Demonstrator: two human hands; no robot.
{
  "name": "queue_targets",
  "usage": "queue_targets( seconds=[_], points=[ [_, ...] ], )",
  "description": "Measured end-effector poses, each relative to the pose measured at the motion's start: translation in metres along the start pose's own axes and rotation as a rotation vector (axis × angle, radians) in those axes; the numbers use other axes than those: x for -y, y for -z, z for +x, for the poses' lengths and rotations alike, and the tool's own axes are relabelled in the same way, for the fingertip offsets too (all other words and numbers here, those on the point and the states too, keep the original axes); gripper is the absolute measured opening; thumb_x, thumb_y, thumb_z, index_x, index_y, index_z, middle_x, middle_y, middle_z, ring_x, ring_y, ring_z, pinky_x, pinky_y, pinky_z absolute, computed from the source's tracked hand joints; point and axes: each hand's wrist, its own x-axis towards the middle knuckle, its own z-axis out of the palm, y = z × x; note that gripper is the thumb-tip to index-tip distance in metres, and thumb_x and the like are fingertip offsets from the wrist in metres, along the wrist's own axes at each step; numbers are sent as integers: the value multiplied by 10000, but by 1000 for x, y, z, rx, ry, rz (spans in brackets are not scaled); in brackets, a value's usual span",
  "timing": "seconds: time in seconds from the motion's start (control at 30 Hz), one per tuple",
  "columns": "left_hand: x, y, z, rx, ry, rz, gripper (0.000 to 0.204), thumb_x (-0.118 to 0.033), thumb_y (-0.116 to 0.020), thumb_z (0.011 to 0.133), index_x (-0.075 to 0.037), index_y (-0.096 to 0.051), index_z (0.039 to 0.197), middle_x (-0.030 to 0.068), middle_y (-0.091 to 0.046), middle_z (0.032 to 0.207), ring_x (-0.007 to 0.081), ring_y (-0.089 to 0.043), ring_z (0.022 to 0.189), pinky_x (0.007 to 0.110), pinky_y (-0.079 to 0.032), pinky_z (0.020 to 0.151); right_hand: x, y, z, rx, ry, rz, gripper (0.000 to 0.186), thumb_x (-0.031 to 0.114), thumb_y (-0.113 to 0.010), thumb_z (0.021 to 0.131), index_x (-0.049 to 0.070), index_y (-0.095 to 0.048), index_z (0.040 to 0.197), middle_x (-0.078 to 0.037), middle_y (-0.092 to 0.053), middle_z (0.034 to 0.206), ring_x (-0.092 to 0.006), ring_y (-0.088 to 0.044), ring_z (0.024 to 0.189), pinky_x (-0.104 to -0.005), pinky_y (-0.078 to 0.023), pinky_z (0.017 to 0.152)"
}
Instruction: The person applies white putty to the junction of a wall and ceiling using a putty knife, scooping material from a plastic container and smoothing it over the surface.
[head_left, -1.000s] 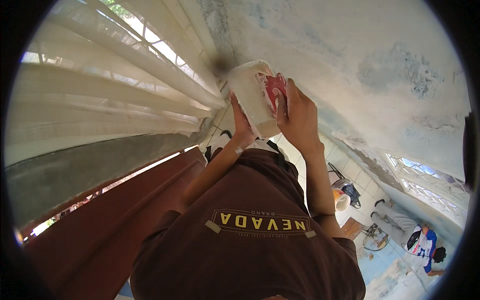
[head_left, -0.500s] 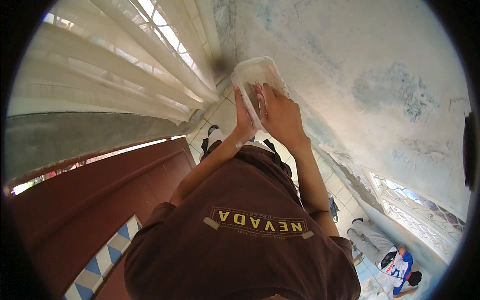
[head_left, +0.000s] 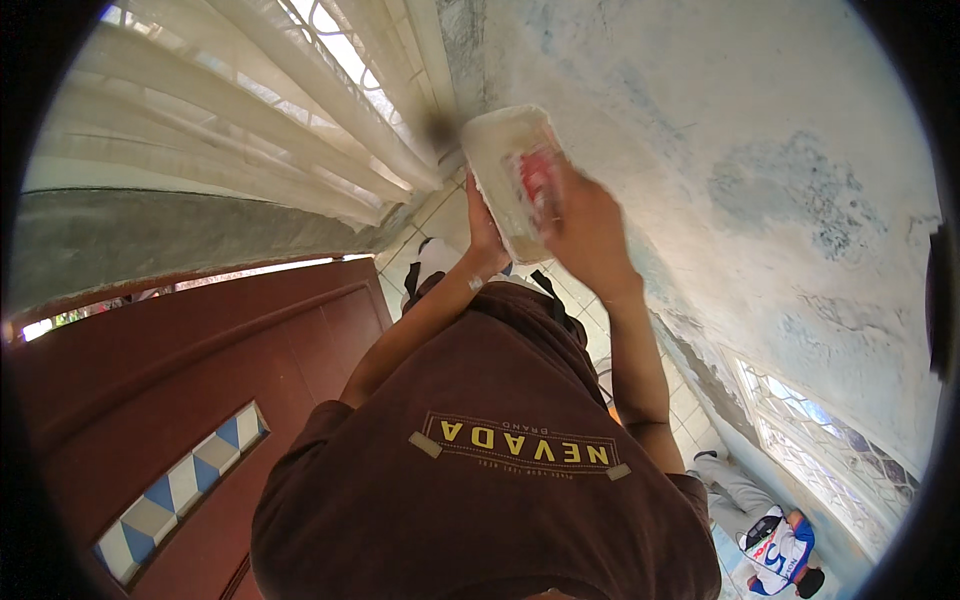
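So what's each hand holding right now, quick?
Left hand: holding a whitish container, fingers along its left side.
Right hand: closed on a red tool, a bit blurred.

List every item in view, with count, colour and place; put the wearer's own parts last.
Container: one, whitish, upper centre
Red tool: one, red, over the container, blurred
Curtain: at least one, cream, upper left
Ledge: one, grey, below the curtain
Door: one, reddish-brown, lower left
Patterned strip: one, blue, white and grey, in the door
Wall: one, patchy white and blue, right
Grilled window: one, whitish, lower right
Floor tiles: several, pale, below the container
Another person: one, white-and-blue top, lower right
Shirt: one, brown, lower centre
Left hand: one, bare, holding the container's left side
Right hand: one, bare, holding the red tool
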Motion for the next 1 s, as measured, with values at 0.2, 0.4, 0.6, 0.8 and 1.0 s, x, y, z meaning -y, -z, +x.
queue_targets(
  seconds=[0.2,0.4,0.6,0.8,1.0],
  points=[
    [1,-18,-3,1,-25,81,679,-649,-332,1045,-143,-508,1462,77,-608,1381,255,-583,1284,435,-462,1122,-3,11,5,117,-140,-63,246,134,-595,953,33,-581,1177,-264,-682,951,-437,-671,872,-547,-531,742],
    [5,-14,3,-101,14,156,801,-733,-304,1017,-120,-449,1512,112,-582,1433,280,-578,1298,450,-470,1118,-28,-20,-7,134,-17,-41,355,118,-617,935,51,-589,1282,-261,-680,955,-475,-651,826,-556,-525,734],
    [-12,7,11,69,43,42,821,-729,-333,1014,-119,-382,1561,119,-518,1500,312,-542,1350,504,-441,1152,-56,-11,-3,-143,-317,691,393,319,-679,1013,-13,-646,1219,-59,-693,835,-172,-639,615,-299,-507,588],
    [-44,10,19,-43,15,230,816,-727,-347,1013,-132,-381,1571,121,-508,1518,309,-533,1361,492,-430,1159,-79,-43,-7,-169,-502,1081,354,283,-697,1012,-2,-642,1214,-25,-683,962,-90,-625,749,-243,-501,640],
    [-78,46,50,-3,140,209,829,-732,-378,1004,-130,-377,1573,123,-514,1510,292,-548,1349,493,-458,1136,-79,-69,3,-262,-499,1119,355,187,-704,998,-4,-589,1274,-47,-682,1128,-108,-656,964,-268,-540,812]
  ],
)
